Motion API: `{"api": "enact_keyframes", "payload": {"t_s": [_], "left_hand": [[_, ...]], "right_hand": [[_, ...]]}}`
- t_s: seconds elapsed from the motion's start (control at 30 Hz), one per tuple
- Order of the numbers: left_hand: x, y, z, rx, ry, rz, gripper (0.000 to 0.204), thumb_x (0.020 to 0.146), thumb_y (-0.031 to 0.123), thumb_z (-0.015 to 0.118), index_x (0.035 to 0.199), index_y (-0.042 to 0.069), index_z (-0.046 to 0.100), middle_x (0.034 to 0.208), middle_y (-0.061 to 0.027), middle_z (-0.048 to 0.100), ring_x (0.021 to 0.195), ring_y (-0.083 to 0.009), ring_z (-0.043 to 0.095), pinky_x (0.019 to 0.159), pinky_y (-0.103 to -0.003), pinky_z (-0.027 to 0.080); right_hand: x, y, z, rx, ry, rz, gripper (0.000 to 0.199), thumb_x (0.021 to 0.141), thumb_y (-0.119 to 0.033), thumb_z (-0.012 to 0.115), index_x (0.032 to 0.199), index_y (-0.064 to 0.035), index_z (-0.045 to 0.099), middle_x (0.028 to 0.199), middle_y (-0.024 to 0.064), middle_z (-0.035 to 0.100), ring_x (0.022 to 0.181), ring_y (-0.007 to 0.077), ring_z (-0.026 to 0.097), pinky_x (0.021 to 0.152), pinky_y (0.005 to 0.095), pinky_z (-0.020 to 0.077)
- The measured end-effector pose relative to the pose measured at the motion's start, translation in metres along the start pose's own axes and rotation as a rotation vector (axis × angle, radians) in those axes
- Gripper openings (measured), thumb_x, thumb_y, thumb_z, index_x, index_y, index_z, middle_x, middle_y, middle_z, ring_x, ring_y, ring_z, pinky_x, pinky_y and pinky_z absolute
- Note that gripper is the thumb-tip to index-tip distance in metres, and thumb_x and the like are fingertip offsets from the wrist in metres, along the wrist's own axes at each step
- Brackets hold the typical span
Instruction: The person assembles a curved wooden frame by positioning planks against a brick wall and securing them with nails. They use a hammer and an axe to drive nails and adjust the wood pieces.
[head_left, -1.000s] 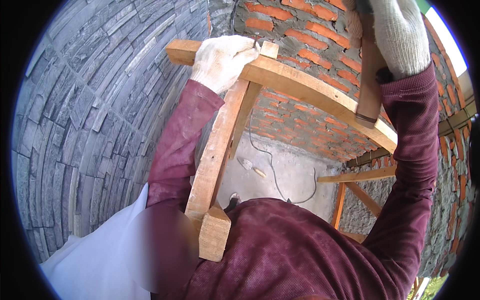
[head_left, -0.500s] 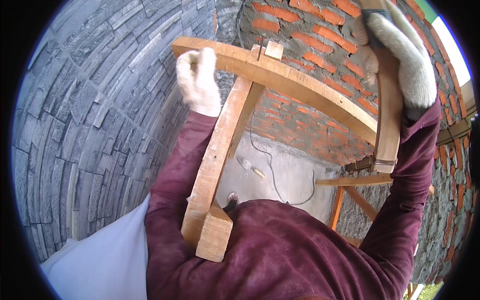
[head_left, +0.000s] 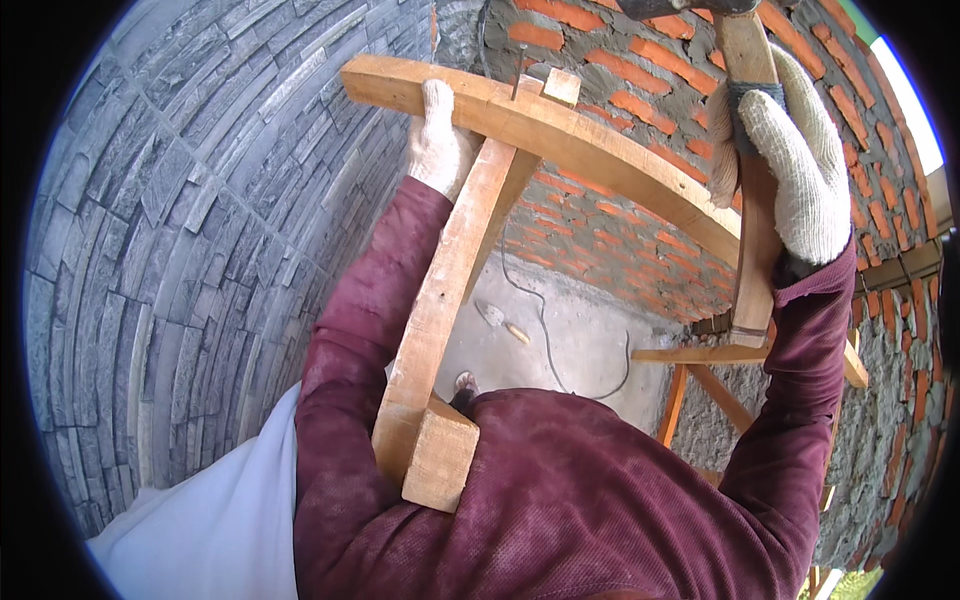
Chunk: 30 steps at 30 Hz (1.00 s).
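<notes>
Timber crossbeam meets a post near an upright nail; the gloved left hand clasps it, seemingly for steadiness, most fingers hidden. The right hand curls around a hammer handle, head uppermost

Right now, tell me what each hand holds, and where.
The right hand holds a hammer by its wooden handle, near the head; the left hand holds a wooden beam near its left end.

This looks like a building site: the red brick wall has messy grey cement on it, a trowel lies on the bare grey floor, and there are plain wooden beams and a hammer
</notes>
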<state>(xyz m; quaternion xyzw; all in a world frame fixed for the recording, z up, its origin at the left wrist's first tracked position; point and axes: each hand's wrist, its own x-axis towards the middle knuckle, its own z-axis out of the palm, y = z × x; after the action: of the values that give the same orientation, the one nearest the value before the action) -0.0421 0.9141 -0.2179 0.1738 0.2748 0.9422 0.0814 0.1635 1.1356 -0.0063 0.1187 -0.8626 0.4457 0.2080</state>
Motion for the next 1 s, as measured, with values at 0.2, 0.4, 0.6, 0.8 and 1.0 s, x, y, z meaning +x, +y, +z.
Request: {"api": "enact_keyframes", "payload": {"t_s": [0.2,0.4,0.6,0.8,1.0], "left_hand": [[0.002,-0.006,0.006,0.029,0.048,-0.023,0.063,0.098,0.040,0.068,0.139,-0.001,0.042,0.127,-0.0177,0.055,0.118,-0.0291,0.059,0.104,-0.044,0.050],[0.005,-0.002,0.013,-0.067,0.091,-0.022,0.057,0.096,0.035,0.069,0.135,0.000,0.045,0.122,-0.0150,0.057,0.115,-0.0287,0.060,0.100,-0.045,0.051],[0.009,0.000,0.015,-0.079,0.130,-0.097,0.054,0.093,0.037,0.071,0.129,0.002,0.051,0.116,-0.0139,0.058,0.111,-0.0289,0.061,0.099,-0.045,0.051],[0.011,0.000,0.018,-0.044,0.118,-0.062,0.052,0.090,0.031,0.073,0.126,0.001,0.051,0.115,-0.0134,0.058,0.108,-0.0280,0.061,0.097,-0.044,0.051],[0.005,0.001,0.027,-0.063,0.141,-0.085,0.050,0.090,0.028,0.072,0.125,0.001,0.051,0.114,-0.0128,0.057,0.107,-0.0275,0.061,0.096,-0.044,0.052]], "right_hand": [[-0.003,-0.002,0.006,0.116,-0.013,-0.009,0.051,0.103,-0.020,0.056,0.148,0.0020,0.045,0.106,0.0106,0.064,0.088,0.0151,0.062,0.070,0.0281,0.0537],[-0.005,0.000,0.016,0.133,-0.076,-0.007,0.050,0.104,-0.021,0.055,0.147,0.0026,0.044,0.097,0.0106,0.064,0.070,0.0124,0.061,0.057,0.0247,0.0511],[0.000,-0.017,0.026,-0.120,-0.072,0.056,0.050,0.103,-0.026,0.058,0.145,-0.0009,0.049,0.097,0.0070,0.066,0.071,0.0094,0.060,0.063,0.0244,0.0505],[0.028,-0.043,0.032,-0.247,-0.078,0.017,0.044,0.102,-0.030,0.061,0.134,0.0001,0.058,0.093,0.0044,0.065,0.077,0.0077,0.059,0.065,0.0241,0.0502],[0.035,-0.054,0.032,-0.185,-0.053,0.207,0.022,0.100,-0.019,0.058,0.111,0.0002,0.055,0.075,0.0017,0.056,0.054,0.0089,0.055,0.048,0.0242,0.0445]]}}
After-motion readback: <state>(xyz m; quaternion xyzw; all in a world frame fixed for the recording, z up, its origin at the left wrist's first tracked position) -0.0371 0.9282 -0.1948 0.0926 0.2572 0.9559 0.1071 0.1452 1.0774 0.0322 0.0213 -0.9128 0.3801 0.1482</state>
